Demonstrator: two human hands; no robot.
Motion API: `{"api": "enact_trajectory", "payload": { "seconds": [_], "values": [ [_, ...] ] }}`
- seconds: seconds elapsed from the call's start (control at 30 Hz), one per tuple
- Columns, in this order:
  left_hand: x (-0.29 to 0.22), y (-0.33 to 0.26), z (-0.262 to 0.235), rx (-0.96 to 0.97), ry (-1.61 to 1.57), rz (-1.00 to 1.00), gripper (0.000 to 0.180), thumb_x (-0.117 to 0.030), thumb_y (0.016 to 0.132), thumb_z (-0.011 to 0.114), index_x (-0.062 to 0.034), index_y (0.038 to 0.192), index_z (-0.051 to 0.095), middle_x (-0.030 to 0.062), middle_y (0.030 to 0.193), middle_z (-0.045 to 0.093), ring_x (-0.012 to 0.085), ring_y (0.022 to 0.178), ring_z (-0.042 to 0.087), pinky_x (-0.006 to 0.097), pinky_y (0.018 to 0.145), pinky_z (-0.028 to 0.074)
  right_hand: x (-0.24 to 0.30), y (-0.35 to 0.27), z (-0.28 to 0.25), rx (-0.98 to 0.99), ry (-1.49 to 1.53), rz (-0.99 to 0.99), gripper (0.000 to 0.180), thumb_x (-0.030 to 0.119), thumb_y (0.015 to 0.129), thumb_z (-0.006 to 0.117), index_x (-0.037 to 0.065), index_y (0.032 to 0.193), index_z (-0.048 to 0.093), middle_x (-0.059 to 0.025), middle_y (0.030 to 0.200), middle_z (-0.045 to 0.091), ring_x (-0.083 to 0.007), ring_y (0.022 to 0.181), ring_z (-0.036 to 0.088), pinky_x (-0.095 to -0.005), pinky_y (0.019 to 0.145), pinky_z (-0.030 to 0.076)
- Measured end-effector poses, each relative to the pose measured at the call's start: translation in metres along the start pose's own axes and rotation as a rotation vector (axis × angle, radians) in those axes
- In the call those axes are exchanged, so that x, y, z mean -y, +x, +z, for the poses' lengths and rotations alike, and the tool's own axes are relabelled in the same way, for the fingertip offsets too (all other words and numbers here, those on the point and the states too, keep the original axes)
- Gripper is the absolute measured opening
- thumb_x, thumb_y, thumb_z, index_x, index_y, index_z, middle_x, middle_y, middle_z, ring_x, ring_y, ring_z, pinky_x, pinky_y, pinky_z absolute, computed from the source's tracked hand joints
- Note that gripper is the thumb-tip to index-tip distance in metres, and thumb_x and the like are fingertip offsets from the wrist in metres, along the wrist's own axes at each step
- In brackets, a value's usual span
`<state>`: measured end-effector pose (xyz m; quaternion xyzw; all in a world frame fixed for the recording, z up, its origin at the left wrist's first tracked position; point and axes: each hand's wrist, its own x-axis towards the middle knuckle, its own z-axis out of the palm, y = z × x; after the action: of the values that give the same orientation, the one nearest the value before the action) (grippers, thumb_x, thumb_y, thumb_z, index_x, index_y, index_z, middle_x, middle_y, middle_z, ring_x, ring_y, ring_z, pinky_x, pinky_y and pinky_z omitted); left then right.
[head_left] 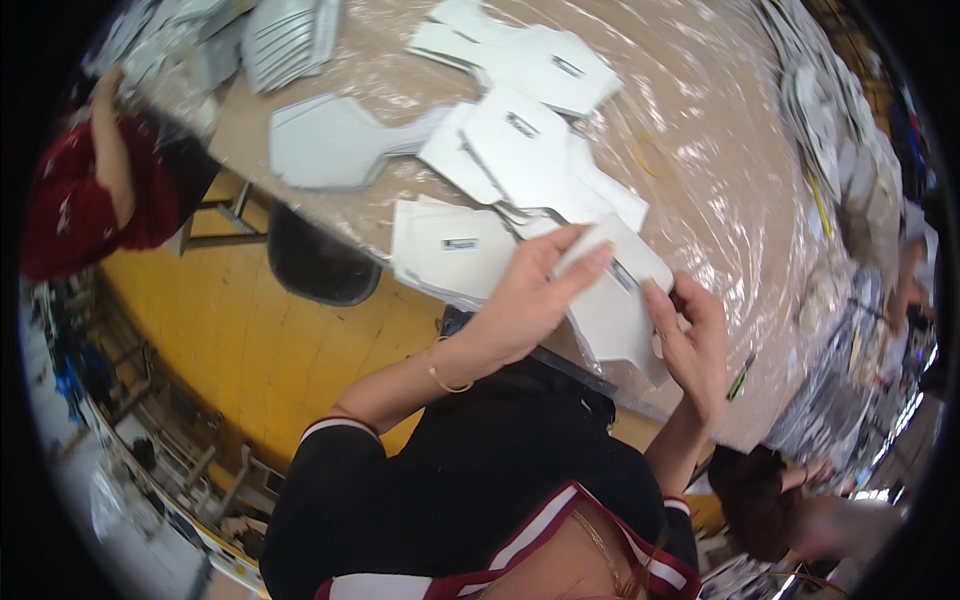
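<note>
A white, flat cut panel (612, 322) with a small dark label is held up between my two hands above the near edge of the table. My left hand (540, 290) pinches its upper left part, where a corner or flap bends up over the thumb. On the panel's right edge, my right hand (692, 335) is closed with thumb and fingers. Just left of it lies a small stack of similar labelled panels (425, 268). Behind my hands, more white panels (515, 175) overlap in a loose pile. A green-and-black pen-like tool (740, 378) rests right of my right hand.
Clear plastic film covers the table (720, 130). Further off lie a grey-white stack (325, 150) and a fanned stack (290, 45). A black stool (320, 265) stands by the table's left edge. People in red (110, 190) and dark clothing (755, 490) are nearby.
</note>
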<state>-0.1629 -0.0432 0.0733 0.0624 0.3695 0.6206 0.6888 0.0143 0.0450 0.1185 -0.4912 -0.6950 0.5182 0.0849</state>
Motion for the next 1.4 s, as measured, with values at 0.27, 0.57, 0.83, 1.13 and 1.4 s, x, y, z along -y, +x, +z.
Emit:
{"api": "enact_trajectory", "payload": {
  "seconds": [0.27, 0.57, 0.83, 1.13, 1.4],
  "values": [
    [-0.013, -0.003, 0.0, -0.042, 0.024, 0.041, 0.039, -0.008, 0.101, 0.055, 0.0078, 0.136, 0.049, 0.0101, 0.119, 0.066, 0.0095, 0.101, 0.063, 0.025, 0.087, 0.053, 0.021, 0.004, 0.011, -0.047, 0.216, 0.061, 0.029, 0.021, 0.097, 0.066, -0.007, 0.092, 0.069, -0.003, 0.072, 0.066, -0.0047, 0.067, 0.057, -0.022, 0.06, 0.046],
    [-0.013, 0.0, 0.002, -0.055, 0.141, 0.053, 0.044, -0.002, 0.095, 0.061, 0.0091, 0.136, 0.049, 0.0103, 0.119, 0.065, 0.0093, 0.101, 0.063, 0.025, 0.087, 0.053, 0.016, 0.005, 0.008, -0.059, 0.194, 0.082, 0.027, 0.02, 0.097, 0.067, -0.006, 0.092, 0.07, -0.0032, 0.072, 0.067, -0.0055, 0.068, 0.058, -0.0213, 0.06, 0.045],
    [-0.016, 0.003, 0.005, 0.017, 0.352, 0.095, 0.044, -0.002, 0.094, 0.062, 0.0076, 0.136, 0.05, 0.0112, 0.119, 0.067, 0.0104, 0.102, 0.065, 0.026, 0.089, 0.053, 0.016, 0.023, 0.018, -0.219, 0.042, -0.258, 0.024, 0.02, 0.092, 0.071, -0.004, 0.093, 0.071, -0.0077, 0.073, 0.068, -0.0099, 0.069, 0.06, -0.0251, 0.063, 0.046],
    [-0.023, 0.01, -0.005, 0.08, -0.087, -0.191, 0.032, -0.009, 0.097, 0.057, 0.0105, 0.123, 0.058, 0.0115, 0.11, 0.07, 0.0146, 0.096, 0.069, 0.029, 0.085, 0.056, 0.023, 0.021, 0.018, -0.179, 0.07, -0.075, 0.023, 0.018, 0.095, 0.07, -0.003, 0.087, 0.068, 0.0009, 0.07, 0.062, -0.0042, 0.067, 0.052, -0.0219, 0.063, 0.042],
    [-0.015, 0.01, 0.004, 0.003, 0.254, -0.103, 0.026, -0.005, 0.093, 0.066, 0.0066, 0.117, 0.065, 0.0096, 0.103, 0.072, 0.0104, 0.089, 0.069, 0.026, 0.08, 0.056, 0.018, 0.019, 0.021, -0.283, -0.028, -0.183, 0.02, 0.016, 0.09, 0.074, -0.003, 0.087, 0.069, -0.0058, 0.071, 0.064, -0.0121, 0.066, 0.056, -0.0261, 0.063, 0.045]
  ]
}}
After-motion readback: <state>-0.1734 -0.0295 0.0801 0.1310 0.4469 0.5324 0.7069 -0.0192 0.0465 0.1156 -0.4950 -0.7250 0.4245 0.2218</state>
